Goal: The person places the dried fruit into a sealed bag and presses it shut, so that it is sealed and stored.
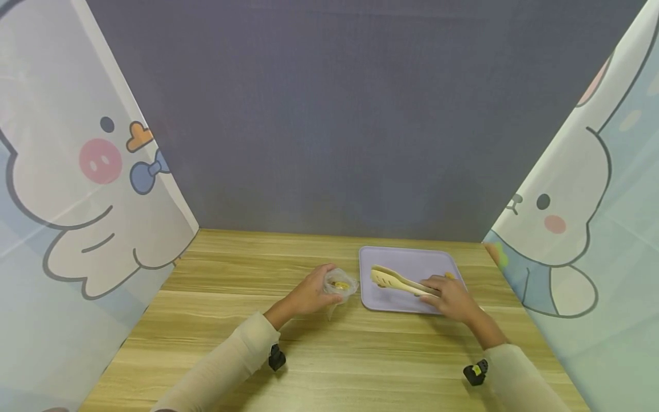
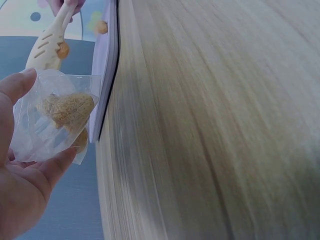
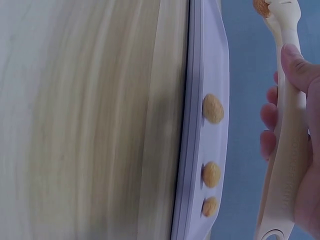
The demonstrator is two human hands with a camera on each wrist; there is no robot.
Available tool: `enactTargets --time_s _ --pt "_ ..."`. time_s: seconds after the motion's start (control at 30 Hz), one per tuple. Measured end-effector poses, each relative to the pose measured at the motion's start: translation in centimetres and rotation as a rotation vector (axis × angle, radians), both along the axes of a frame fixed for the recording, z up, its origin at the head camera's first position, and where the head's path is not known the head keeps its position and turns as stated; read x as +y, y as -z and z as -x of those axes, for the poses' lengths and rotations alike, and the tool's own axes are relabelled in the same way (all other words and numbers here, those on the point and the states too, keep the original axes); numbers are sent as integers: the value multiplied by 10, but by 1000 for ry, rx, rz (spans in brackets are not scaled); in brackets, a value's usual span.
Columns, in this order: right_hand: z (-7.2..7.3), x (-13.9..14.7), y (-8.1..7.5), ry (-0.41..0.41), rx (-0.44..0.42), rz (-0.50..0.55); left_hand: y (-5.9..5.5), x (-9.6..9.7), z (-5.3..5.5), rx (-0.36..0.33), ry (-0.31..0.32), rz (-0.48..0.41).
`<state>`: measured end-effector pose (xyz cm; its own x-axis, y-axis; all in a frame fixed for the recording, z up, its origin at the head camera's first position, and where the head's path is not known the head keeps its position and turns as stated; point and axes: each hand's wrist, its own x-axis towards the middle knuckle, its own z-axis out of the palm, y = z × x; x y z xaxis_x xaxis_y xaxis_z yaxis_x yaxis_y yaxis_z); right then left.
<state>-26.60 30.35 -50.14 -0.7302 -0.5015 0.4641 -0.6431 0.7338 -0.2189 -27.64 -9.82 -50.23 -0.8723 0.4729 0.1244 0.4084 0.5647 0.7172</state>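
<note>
My left hand [image 1: 310, 293] holds a small clear plastic bag [image 1: 350, 281] just left of the tray, its mouth facing up. Golden-brown food pieces [image 2: 67, 109] show through the bag in the left wrist view. Cream-coloured tongs [image 1: 399, 282] lie in my right hand [image 1: 452, 300], gripped along the handles with the thumb on one arm. Their slotted heads point left, over the lavender tray [image 1: 412, 258]. A round brown food piece [image 3: 261, 7] sits at the tongs' heads and appears caught between them.
Three more brown pieces show on the tray in the right wrist view, the largest piece [image 3: 213, 108] apart from the other two. The wood-grain table [image 1: 247, 257] meets a dark grey back panel [image 1: 329, 126]. Cartoon-printed sheets [image 1: 62, 171] flank both sides.
</note>
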Motion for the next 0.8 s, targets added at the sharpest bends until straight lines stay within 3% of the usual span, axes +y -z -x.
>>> enactTargets --time_s 0.2,0.8 --pt "4 -13 -2 -9 -51 20 0 0 0 9 -1 4" --pt "4 -55 -15 -47 -43 87 2 0 1 10 11 1"
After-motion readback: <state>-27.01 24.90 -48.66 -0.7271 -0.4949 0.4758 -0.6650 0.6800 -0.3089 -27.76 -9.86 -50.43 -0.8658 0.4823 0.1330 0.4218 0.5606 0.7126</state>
